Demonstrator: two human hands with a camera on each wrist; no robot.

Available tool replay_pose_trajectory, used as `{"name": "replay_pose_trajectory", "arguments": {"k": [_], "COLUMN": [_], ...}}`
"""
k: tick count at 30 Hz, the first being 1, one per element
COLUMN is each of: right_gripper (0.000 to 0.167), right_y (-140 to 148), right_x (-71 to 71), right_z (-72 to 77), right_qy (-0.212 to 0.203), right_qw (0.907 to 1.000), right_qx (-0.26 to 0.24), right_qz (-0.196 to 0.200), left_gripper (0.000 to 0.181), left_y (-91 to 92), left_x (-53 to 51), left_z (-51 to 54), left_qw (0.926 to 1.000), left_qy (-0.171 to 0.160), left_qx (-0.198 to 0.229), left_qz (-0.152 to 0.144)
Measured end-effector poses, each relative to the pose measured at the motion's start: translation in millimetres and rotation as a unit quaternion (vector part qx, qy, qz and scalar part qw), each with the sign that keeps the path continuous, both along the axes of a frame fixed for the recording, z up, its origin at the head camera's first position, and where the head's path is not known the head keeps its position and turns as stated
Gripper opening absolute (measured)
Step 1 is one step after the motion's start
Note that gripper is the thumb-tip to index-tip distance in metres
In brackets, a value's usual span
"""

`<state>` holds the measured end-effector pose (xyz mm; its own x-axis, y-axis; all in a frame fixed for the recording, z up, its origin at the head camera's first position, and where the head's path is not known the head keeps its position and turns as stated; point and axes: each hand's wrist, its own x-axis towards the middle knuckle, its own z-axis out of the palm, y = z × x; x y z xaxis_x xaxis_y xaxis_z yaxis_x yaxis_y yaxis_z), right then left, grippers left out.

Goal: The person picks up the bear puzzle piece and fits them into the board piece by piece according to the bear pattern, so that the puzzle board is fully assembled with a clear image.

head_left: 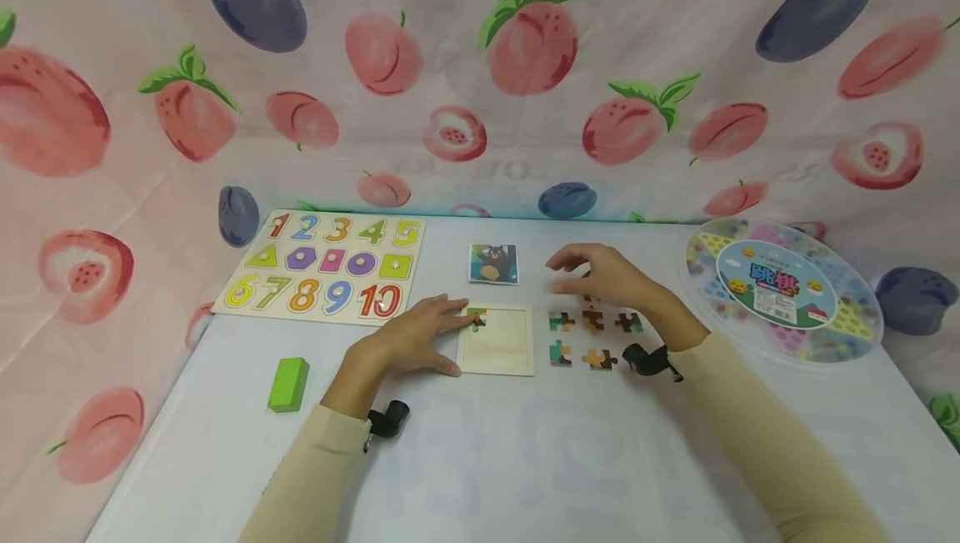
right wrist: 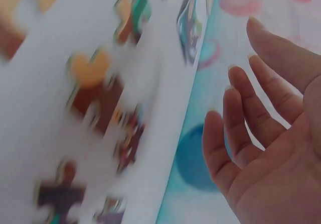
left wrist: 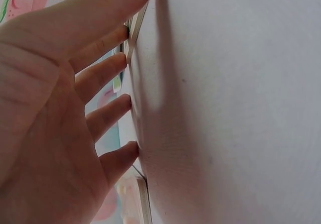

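A square wooden puzzle tray (head_left: 497,351) lies in the middle of the table with one jigsaw piece (head_left: 477,319) in its upper left corner. My left hand (head_left: 408,336) rests at the tray's left side, its index finger reaching to that piece and its thumb by the lower left corner. In the left wrist view the fingers (left wrist: 108,118) are spread and grip nothing. My right hand (head_left: 609,278) hovers over the loose puzzle pieces (head_left: 592,322), right of the tray. Its fingers (right wrist: 246,128) are loosely bent with nothing between them. A bear picture card (head_left: 493,264) lies behind the tray.
A number and shape board (head_left: 322,268) lies at the back left. Nearer me on the left is a green block (head_left: 288,384). A round, clear-covered game set (head_left: 780,289) takes up the right back. Fruit-print cloth (head_left: 450,67) hangs behind the table.
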<state>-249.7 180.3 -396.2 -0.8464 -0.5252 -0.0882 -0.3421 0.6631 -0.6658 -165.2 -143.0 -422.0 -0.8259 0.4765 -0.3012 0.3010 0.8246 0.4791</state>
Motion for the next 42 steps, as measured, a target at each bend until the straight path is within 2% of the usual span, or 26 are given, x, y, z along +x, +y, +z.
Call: {"name": "replay_pose_trajectory", "arguments": {"k": [6, 16, 22, 32, 37, 42], "right_gripper": [0.042, 0.036, 0.031, 0.024, 0.023, 0.022], "right_y": [29, 55, 58, 57, 56, 53], "right_x": [-2.7, -3.4, -5.5, -11.0, -11.4, -11.5], "right_z": [-8.5, -24.7, -31.4, -41.9, -41.1, -38.6], "right_qy": [-0.01, -0.026, -0.017, 0.026, 0.029, 0.01], "right_qw": [0.9998, 0.9983, 0.9982, 0.9974, 0.9961, 0.9953], "right_qx": [-0.011, 0.019, 0.033, 0.057, 0.07, 0.075], "right_qz": [-0.012, -0.048, -0.047, -0.038, -0.046, -0.061], "left_gripper": [0.086, 0.086, 0.086, 0.085, 0.085, 0.086], "left_y": [0.1, 0.0, -0.5, -0.5, -0.9, -1.0], "left_x": [0.1, 1.0, 0.8, 1.0, 0.6, 0.4], "left_z": [0.4, -0.6, -1.1, -0.1, -0.6, 0.4], "left_qw": [1.0, 0.9999, 0.9999, 0.9999, 0.9999, 0.9999], "left_qy": [0.003, 0.001, 0.004, -0.001, 0.001, 0.002], "left_qx": [0.009, 0.015, 0.013, 0.016, 0.013, 0.014], "left_qz": [-0.001, -0.005, -0.006, -0.005, -0.007, -0.006]}}
